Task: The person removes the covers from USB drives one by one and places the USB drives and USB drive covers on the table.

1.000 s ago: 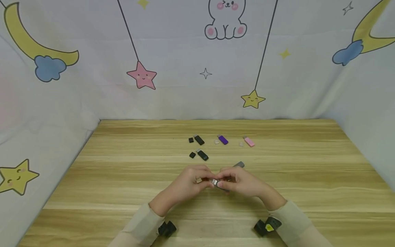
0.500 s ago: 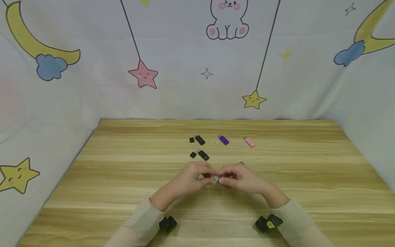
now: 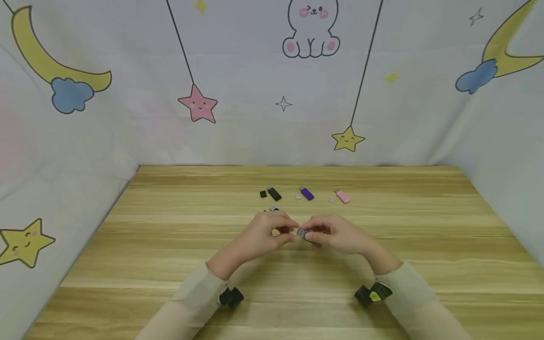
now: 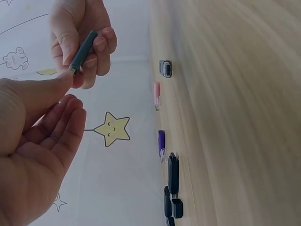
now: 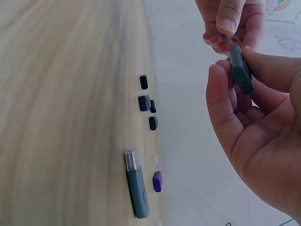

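Note:
My right hand [image 3: 340, 235] pinches a dark grey-green USB flash drive [image 5: 241, 70] between thumb and fingers. A clear cap [image 5: 233, 41] shows at the drive's connector end, pinched by the thumb and fingers of my left hand [image 3: 268, 232]. Both hands meet above the table, with the drive spanning the small gap between them. On the table, a second grey-green flash drive [image 5: 136, 188] lies with a clear cap over its connector; in the head view my right hand hides it. Fingertips partly cover the held cap.
At the back lie a black flash drive [image 3: 274, 193] with a black cap [image 3: 263, 193] beside it, a purple drive [image 3: 307, 193] and a pink drive [image 3: 342, 196], both with clear caps close by. Another black drive [image 4: 173, 174] is mostly behind my left hand in the head view.
Both hands have moved away from my body together with the flash drive. My left hand now overlaps the nearer black drive, and my right hand covers the grey-green drive on the table.

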Action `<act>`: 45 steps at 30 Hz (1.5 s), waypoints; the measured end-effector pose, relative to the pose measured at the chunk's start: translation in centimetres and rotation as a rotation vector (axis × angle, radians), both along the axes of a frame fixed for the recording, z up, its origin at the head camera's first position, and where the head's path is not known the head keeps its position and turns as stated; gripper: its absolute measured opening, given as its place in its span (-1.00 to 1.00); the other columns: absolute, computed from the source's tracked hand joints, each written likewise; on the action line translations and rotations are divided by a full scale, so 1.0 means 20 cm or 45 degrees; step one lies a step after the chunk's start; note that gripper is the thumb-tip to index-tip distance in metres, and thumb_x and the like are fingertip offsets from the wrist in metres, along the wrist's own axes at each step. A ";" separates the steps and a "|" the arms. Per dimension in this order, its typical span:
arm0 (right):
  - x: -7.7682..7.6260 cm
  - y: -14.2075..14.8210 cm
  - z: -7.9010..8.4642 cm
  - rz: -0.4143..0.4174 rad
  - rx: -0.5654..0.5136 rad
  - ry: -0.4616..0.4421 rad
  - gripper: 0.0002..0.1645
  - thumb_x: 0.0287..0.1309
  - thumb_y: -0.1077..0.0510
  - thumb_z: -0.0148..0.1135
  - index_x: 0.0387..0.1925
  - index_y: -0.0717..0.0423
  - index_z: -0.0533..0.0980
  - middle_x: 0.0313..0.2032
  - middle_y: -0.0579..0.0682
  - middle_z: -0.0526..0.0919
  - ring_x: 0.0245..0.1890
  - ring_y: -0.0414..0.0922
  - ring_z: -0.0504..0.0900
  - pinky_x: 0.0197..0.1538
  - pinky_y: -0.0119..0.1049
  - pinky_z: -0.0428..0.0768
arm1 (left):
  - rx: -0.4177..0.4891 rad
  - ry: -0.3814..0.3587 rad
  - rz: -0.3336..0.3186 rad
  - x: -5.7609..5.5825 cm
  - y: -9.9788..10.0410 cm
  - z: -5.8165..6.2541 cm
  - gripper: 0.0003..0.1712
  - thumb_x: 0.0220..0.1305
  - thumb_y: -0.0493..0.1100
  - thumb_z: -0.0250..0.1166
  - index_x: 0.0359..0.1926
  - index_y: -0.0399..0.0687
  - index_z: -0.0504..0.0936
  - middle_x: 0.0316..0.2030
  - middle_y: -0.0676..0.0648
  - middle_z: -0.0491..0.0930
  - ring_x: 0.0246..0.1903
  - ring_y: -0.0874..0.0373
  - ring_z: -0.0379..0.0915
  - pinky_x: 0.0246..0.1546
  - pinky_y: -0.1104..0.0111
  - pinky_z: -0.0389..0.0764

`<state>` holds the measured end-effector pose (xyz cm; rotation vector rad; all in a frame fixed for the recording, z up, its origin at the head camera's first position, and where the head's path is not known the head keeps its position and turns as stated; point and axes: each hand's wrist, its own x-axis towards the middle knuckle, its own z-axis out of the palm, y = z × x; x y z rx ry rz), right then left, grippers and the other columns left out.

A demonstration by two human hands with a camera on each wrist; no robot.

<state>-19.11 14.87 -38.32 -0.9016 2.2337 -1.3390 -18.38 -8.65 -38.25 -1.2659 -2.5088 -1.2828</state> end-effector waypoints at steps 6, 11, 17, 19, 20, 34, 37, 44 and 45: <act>-0.04 0.03 0.02 -0.030 0.025 -0.026 -0.71 0.37 0.21 0.08 -0.01 0.34 0.53 -0.35 0.06 0.55 -0.38 -0.01 0.58 -0.27 -0.10 0.64 | 0.006 -0.019 0.073 -0.01 0.01 0.02 -0.77 0.16 -0.35 0.37 -0.14 -0.31 0.69 -0.32 -0.08 0.65 -0.36 0.22 0.53 -0.33 0.51 0.57; -0.08 0.05 0.05 -0.084 0.030 -0.101 -0.65 0.38 0.19 0.07 0.05 0.38 0.49 -0.22 0.23 0.57 -0.28 0.12 0.62 -0.17 -0.10 0.66 | -0.007 -0.002 0.112 -0.04 0.02 0.03 -0.77 0.15 -0.35 0.37 -0.13 -0.26 0.69 -0.34 -0.06 0.64 -0.37 0.23 0.52 -0.31 0.51 0.57; -0.14 0.07 0.08 -0.165 0.102 0.032 -0.65 0.38 0.17 0.08 0.07 0.32 0.52 -0.21 0.25 0.61 -0.30 0.05 0.60 -0.11 -0.14 0.58 | -0.007 -0.048 0.160 -0.07 0.03 0.05 -0.76 0.18 -0.34 0.36 -0.09 -0.27 0.68 -0.31 -0.08 0.64 -0.36 0.20 0.52 -0.29 0.51 0.58; -0.16 0.07 0.08 -0.199 0.103 0.018 -0.63 0.38 0.15 0.08 0.09 0.32 0.50 -0.22 0.26 0.60 -0.32 0.08 0.59 -0.12 -0.05 0.60 | -0.006 -0.064 0.172 -0.08 0.04 0.06 -0.76 0.18 -0.34 0.35 -0.09 -0.27 0.68 -0.32 -0.07 0.63 -0.37 0.21 0.51 -0.31 0.51 0.58; -0.17 0.07 0.08 -0.215 0.106 0.021 -0.62 0.39 0.15 0.08 0.10 0.33 0.50 -0.23 0.27 0.60 -0.32 0.08 0.58 -0.13 -0.05 0.60 | -0.007 -0.073 0.181 -0.09 0.04 0.06 -0.76 0.18 -0.34 0.35 -0.10 -0.27 0.68 -0.32 -0.08 0.63 -0.37 0.21 0.50 -0.32 0.51 0.57; -0.28 0.09 0.07 -0.340 0.087 0.006 -0.55 0.40 0.13 0.07 0.15 0.39 0.45 -0.10 0.30 0.60 -0.26 -0.12 0.56 -0.15 -0.11 0.62 | -0.049 -0.068 0.245 -0.17 0.10 0.08 -0.75 0.20 -0.34 0.34 -0.08 -0.27 0.69 -0.31 -0.08 0.65 -0.36 0.18 0.54 -0.28 0.47 0.58; -0.30 0.10 0.06 -0.367 0.083 -0.010 -0.53 0.40 0.11 0.06 0.17 0.39 0.44 -0.03 0.30 0.58 -0.23 -0.10 0.55 -0.15 -0.15 0.61 | -0.051 -0.080 0.256 -0.18 0.11 0.08 -0.75 0.20 -0.32 0.34 -0.07 -0.26 0.69 -0.31 -0.08 0.65 -0.36 0.18 0.54 -0.28 0.47 0.58; -0.33 0.13 0.04 -0.438 0.118 -0.028 -0.50 0.40 0.06 0.06 0.20 0.33 0.43 0.01 0.23 0.59 -0.24 0.02 0.52 -0.16 -0.12 0.56 | -0.094 -0.149 0.305 -0.22 0.14 0.07 -0.73 0.25 -0.28 0.31 -0.03 -0.23 0.68 -0.30 -0.06 0.64 -0.33 0.16 0.52 -0.29 0.44 0.57; -0.34 0.13 0.03 -0.447 0.123 -0.034 -0.50 0.40 0.05 0.06 0.20 0.33 0.43 0.00 0.22 0.59 -0.25 0.05 0.51 -0.17 -0.12 0.55 | -0.097 -0.151 0.307 -0.22 0.14 0.07 -0.73 0.25 -0.28 0.31 -0.03 -0.23 0.68 -0.30 -0.06 0.63 -0.33 0.16 0.52 -0.29 0.43 0.57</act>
